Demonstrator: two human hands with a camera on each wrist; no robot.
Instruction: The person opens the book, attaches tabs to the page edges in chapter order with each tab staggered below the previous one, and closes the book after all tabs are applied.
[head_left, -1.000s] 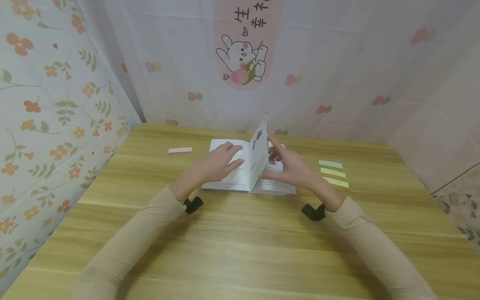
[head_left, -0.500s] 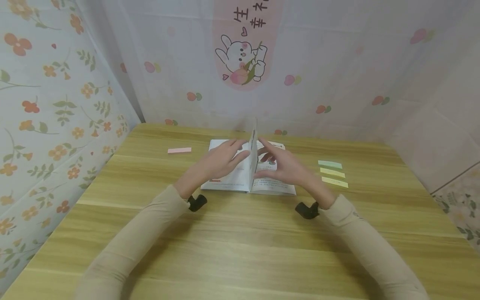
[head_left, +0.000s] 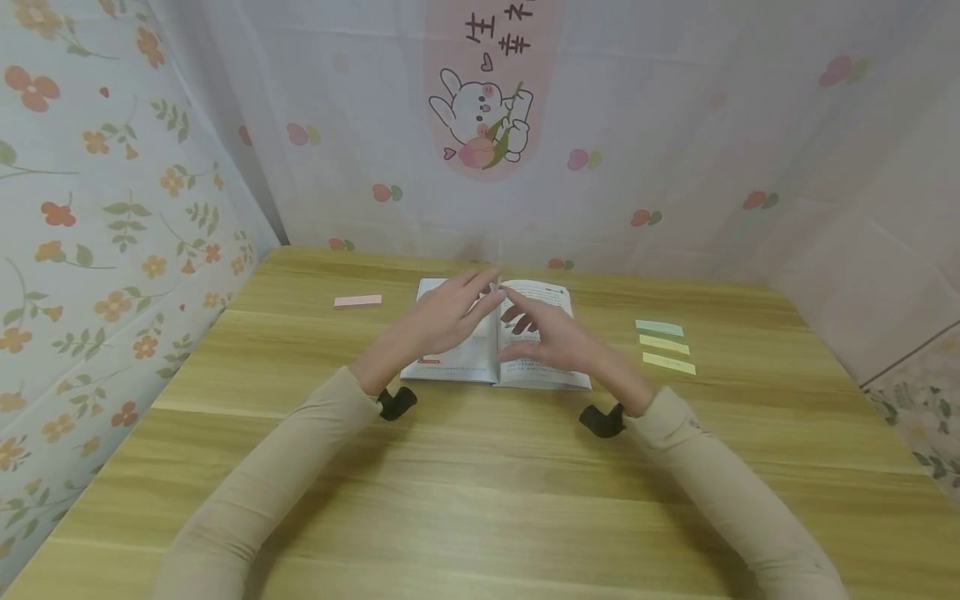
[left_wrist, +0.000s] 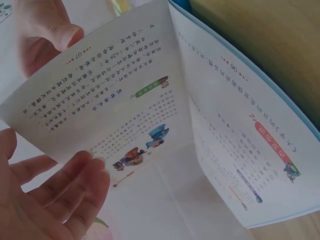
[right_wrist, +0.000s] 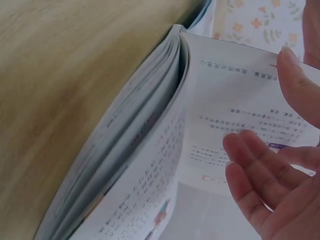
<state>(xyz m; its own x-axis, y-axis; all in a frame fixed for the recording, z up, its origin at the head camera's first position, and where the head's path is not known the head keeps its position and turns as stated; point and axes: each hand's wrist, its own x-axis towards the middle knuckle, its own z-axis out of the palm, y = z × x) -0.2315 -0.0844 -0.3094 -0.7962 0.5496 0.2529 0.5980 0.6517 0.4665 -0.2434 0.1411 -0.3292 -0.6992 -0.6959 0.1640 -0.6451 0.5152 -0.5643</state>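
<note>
An open book (head_left: 543, 377) with printed pages lies on the table. One page (left_wrist: 115, 95) stands raised from it, seen nearly edge-on in the head view. My left hand (head_left: 448, 318) is over the left half, its fingers loosely extended beside the raised page's outer edge. On the other side, my right hand (head_left: 551, 333) has loosely spread fingers close to the page; its thumb (right_wrist: 300, 85) lies against or just in front of the paper in the right wrist view. Whether the left fingertips touch the page I cannot tell.
On the wooden table (head_left: 480, 483), a pink paper strip (head_left: 357, 301) lies left of the book. To the right lie a green strip (head_left: 660, 328) and two yellow strips, one of them the nearest strip (head_left: 669, 363). A printed cloth (head_left: 337, 167) hangs behind the table.
The raised page has swung leftward from leaning right to about the book's middle. My right hand has moved left with it, and my left hand has shifted slightly right.
</note>
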